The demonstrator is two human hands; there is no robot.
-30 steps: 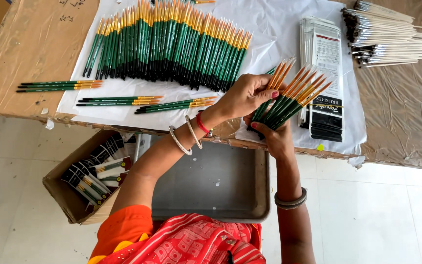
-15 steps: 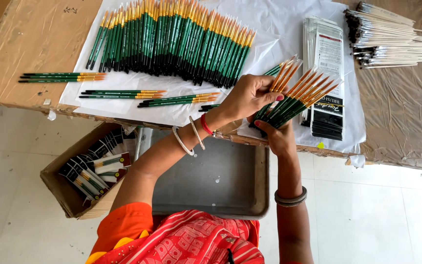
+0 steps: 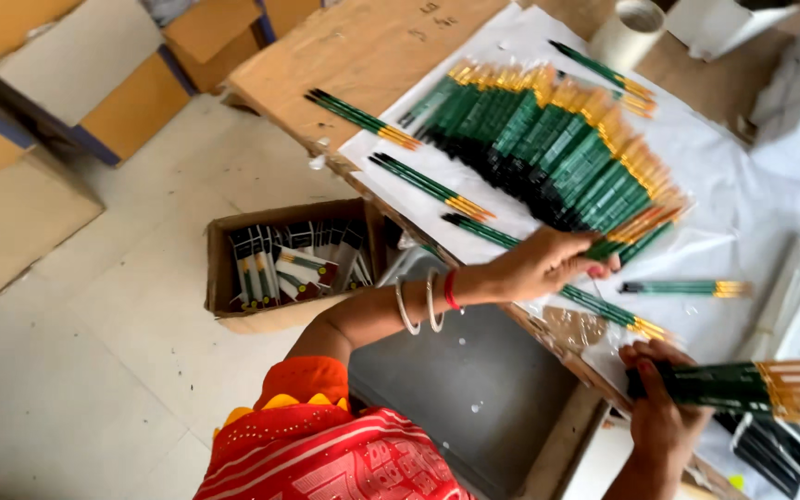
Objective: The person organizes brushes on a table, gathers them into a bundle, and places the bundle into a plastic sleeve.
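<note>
Your left hand pinches brushes at the big pile's near edge; your right hand clamps a bundle past the bench rim.

The bundle of green-handled paintbrushes in the right hand runs off the right edge, its tips out of view. The left hand covers the near ends of a few brushes in the big fanned pile. The packets in the cardboard box are too small to make out.
</note>
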